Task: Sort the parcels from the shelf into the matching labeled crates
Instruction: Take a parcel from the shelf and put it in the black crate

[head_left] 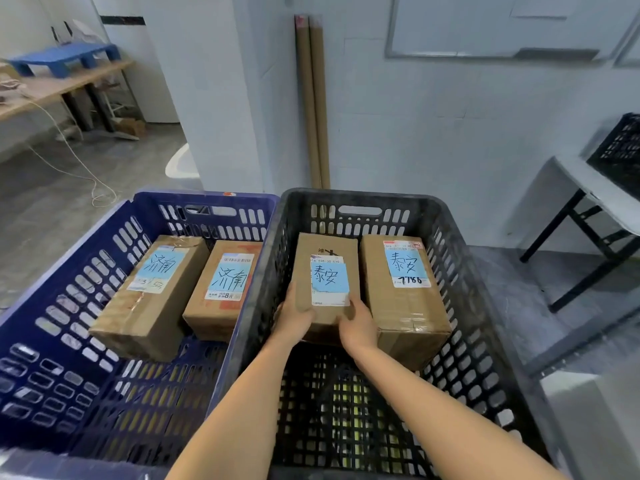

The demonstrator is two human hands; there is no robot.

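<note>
Well, at the far left a wooden bench [52, 85] is carrying a blue pallet [69, 57]. Nearer, a blue crate [207, 197] is sitting on the left. Two parcels are lying in it side by side, the first parcel [138, 317] and the second parcel [207, 317], each wearing a blue note handwritten 济南. A black crate [346, 195] is standing hard against that crate's right side, with cardboard tubes [313, 98] leaning on the wall behind.

Both arms are reaching into the black crate. The left hand [294, 317] is gripping the near left corner of the held parcel [325, 244], its thumb lying along the top edge and its fingers going underneath, out of sight. This parcel is sitting in the crate's left half, its blue note reading 泰安; whether it is resting on the crate floor cannot be told. The right hand [358, 325] is clasping the near right corner, thumb on top beside the label.

Just beside it the right parcel [405, 317] is lying, also marked 泰安. Further right, a white bench [595, 192] is carrying a far crate [620, 150].
</note>
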